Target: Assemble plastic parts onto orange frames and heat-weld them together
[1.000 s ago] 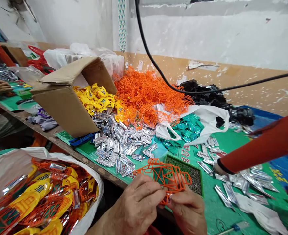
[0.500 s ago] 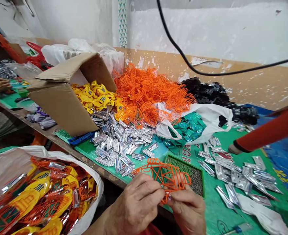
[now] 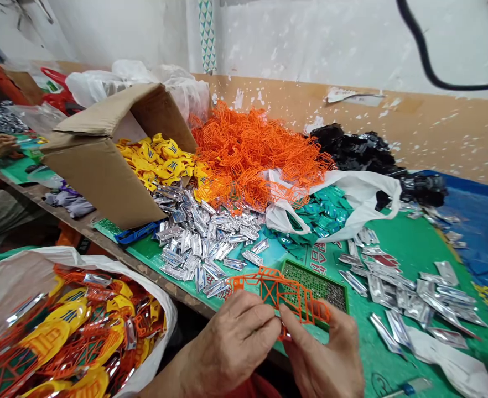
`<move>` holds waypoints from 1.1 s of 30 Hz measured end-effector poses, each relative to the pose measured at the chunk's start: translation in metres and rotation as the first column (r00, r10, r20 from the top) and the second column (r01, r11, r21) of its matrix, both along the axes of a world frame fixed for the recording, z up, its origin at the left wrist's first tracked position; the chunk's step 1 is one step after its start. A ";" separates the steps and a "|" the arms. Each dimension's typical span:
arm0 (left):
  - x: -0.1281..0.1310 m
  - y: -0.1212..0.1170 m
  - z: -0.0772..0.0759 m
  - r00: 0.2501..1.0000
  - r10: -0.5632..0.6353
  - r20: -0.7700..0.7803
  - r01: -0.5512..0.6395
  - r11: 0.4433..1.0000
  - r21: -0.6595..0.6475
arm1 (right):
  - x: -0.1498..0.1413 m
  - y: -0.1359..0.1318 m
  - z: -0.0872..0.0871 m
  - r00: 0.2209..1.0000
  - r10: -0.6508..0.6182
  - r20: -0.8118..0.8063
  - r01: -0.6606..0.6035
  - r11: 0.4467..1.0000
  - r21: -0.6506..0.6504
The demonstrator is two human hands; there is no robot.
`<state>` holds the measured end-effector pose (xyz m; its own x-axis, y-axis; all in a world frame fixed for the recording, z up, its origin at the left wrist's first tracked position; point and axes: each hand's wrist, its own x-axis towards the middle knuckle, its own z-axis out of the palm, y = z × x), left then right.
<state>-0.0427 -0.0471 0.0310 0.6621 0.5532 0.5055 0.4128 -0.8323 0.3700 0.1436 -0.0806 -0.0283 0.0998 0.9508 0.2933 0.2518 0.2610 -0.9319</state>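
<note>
- Two bare hands work an orange plastic lattice frame (image 3: 279, 298) just above the near edge of a green-covered surface (image 3: 410, 243), beside a green perforated mat (image 3: 343, 301).
- The left hand (image 3: 231, 342) curls around the frame's lower left, pinching it between thumb and fingers; the right hand (image 3: 325, 354) pinches the lower right with its thumb raised along the struts.
- A silver foil tab (image 3: 284, 331) sits at the frame's lower end, between the two hands.
- Risk: the thin struts could snap under uneven twisting, and the tab could slip free if either pinch loosens.
- Risk: the frame's protruding corners could catch on the mat or the loose foil packets (image 3: 418, 298) to the right.
- Edges: the surface's wooden edge (image 3: 144, 264) runs down toward the hands, and a dropped piece could fall into the dark gap beyond it.
- Room: a white sack (image 3: 15, 282) of orange and yellow pieces stands open at lower left, and bare green surface lies at upper right.
- Crowding: a silver foil pile (image 3: 202, 237) and a cardboard box (image 3: 98, 177) fill the space farther ahead.
</note>
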 end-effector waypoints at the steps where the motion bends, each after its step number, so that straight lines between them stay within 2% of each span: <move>1: 0.001 0.000 0.000 1.000 -0.002 -0.018 0.002 1.000 0.001 | -0.003 0.000 -0.001 1.000 -0.006 -0.026 0.005 1.000 -0.007; 3: 0.002 0.000 -0.001 0.999 0.004 -0.051 -0.003 1.000 0.006 | -0.009 0.003 -0.001 0.997 -0.009 -0.079 0.009 1.000 -0.007; 6: 0.005 0.000 -0.004 0.997 0.048 -0.063 -0.045 0.998 0.042 | -0.012 0.006 0.009 0.993 0.003 -0.116 -0.001 1.000 0.023; 11: 0.006 0.001 -0.007 0.993 0.088 0.076 -0.103 0.968 0.228 | -0.007 0.007 0.030 0.996 -0.034 0.081 0.011 0.961 0.275; 15: -0.002 -0.003 -0.009 0.954 0.252 0.161 -0.294 0.892 0.345 | -0.005 0.002 0.021 0.984 -0.119 0.136 0.063 0.932 0.358; 18: -0.006 -0.006 -0.013 0.926 0.336 0.170 -0.375 0.866 0.331 | -0.005 -0.002 0.008 0.983 -0.129 0.127 0.076 0.931 0.358; 21: -0.005 -0.007 -0.016 0.928 0.334 0.164 -0.370 0.873 0.319 | -0.006 -0.004 0.001 0.990 -0.090 0.107 0.047 0.935 0.351; 28: 0.003 -0.006 -0.016 0.936 0.271 0.226 -0.320 0.922 0.220 | -0.010 0.001 0.003 0.999 -0.033 0.019 0.025 0.946 0.323; 33: 0.005 -0.005 -0.015 0.933 0.275 0.233 -0.322 0.926 0.195 | -0.009 0.002 0.001 0.999 -0.041 -0.028 0.047 0.963 0.264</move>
